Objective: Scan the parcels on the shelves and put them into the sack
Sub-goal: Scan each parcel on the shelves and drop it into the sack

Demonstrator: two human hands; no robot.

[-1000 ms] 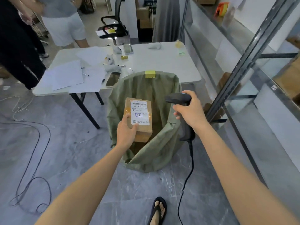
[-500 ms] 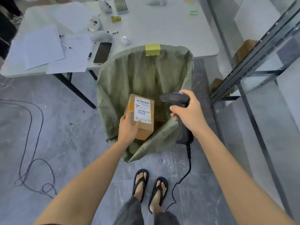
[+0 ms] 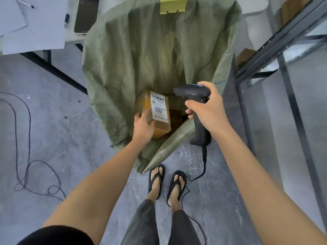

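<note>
Inside the open mouth of the green sack (image 3: 141, 59), the left hand (image 3: 143, 126) held a brown cardboard parcel (image 3: 155, 121) by its near lower corner, with the fingers closed around the edge. The parcel was tilted, and its white label (image 3: 159, 109) faced up; a barcode was printed at the top of the label and a blue handwritten mark in the middle. The parcel was below the rim of the sack, but whether it touched the bottom could not be told.

The right hand (image 3: 210, 112) was wrapped around the handle of a black barcode scanner (image 3: 196, 103). The head of the scanner pointed to the left, toward the parcel, and was just beside it. A black cable (image 3: 204, 161) ran from the bottom of the handle down to the grey floor (image 3: 62, 129), near two feet in black sandals (image 3: 166, 181).

The far edge of the sack hung from the white table (image 3: 70, 38), where a yellow tape piece (image 3: 172, 5) was fixed. On the table lay papers (image 3: 33, 30) and a dark phone (image 3: 85, 15). A metal shelf frame (image 3: 283, 41) stood at the right side.
</note>
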